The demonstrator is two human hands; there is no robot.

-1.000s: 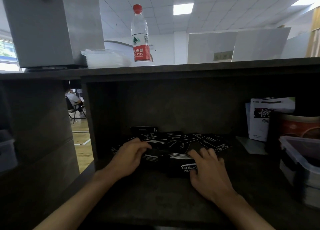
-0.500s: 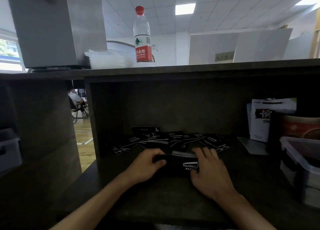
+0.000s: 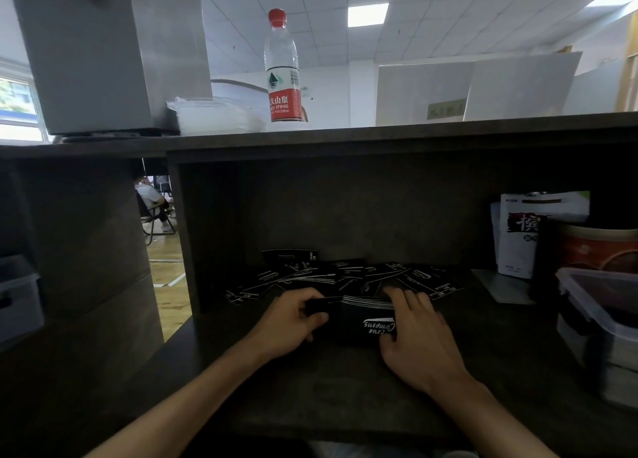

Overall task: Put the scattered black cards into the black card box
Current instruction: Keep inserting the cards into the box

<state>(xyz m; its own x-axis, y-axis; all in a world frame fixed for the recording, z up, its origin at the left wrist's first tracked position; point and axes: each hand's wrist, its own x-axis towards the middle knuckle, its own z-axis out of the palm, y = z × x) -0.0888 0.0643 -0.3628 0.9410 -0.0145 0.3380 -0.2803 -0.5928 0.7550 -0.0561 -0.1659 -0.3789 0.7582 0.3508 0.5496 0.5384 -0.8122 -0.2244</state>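
Left hand (image 3: pixel 291 319) pinching cards (image 3: pixel 319 305), feeding them into box (image 3: pixel 366 323); right hand (image 3: pixel 416 333) gripping box. Next: gathering scattered cards (image 3: pixel 310 279) behind.

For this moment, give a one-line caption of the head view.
Both hands, left and right, hold the black card box before scattered black cards.

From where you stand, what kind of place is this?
Probably an office or shared workroom: a dark shelf unit holds cards, a water bottle stands on top, and a tiled ceiling with panel lights runs above partition boards.
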